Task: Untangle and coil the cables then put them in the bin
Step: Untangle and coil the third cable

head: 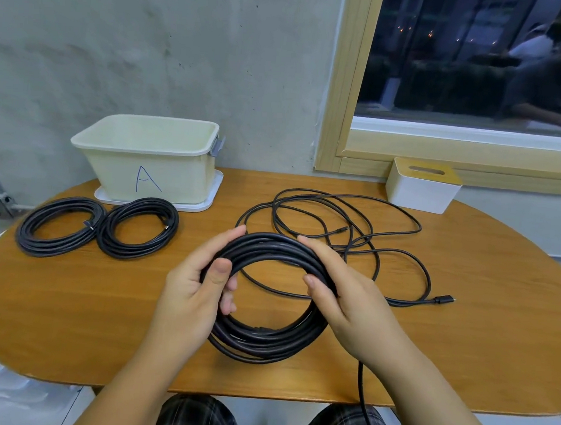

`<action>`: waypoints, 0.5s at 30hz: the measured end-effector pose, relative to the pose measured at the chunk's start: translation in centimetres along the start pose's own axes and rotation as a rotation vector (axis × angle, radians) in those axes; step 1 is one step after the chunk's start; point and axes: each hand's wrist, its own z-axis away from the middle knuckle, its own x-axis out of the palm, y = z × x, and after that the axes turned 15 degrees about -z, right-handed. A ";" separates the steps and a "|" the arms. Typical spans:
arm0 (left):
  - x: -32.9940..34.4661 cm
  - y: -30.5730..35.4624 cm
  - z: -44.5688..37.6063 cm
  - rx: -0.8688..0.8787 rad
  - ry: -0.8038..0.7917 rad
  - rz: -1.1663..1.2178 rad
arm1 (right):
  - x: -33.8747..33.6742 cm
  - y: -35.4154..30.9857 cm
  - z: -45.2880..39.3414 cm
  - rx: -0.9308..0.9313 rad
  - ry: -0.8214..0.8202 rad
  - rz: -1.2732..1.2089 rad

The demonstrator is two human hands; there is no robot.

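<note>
Both hands — left hand (197, 286), right hand (340, 293) — curled round black coil (263, 340), fingertips hidden.

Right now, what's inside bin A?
The bin looks empty as far as its inner walls show; its floor is hidden by the front wall. Two finished coils lie in front of it.

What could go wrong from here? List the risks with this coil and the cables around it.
1. A tail hangs off the table edge below the right hand; it could snag or drag loops out of the held coil.
2. The loose cable sprawls just behind the coil, so lifting might catch it.
3. Both hands, the left hand too, grip an untied coil; carried to the bin, it may spring open.
</note>
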 end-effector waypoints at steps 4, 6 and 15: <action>0.0 0.1 -0.2 0.012 -0.111 -0.120 | -0.2 -0.4 -0.1 -0.044 -0.038 0.148; 0.1 0.5 -0.3 0.019 -0.186 -0.174 | -0.3 -0.6 -0.1 -0.067 -0.066 0.208; 0.8 0.6 -0.7 0.218 -0.288 -0.431 | 0.0 -0.9 -0.3 -0.118 -0.059 0.234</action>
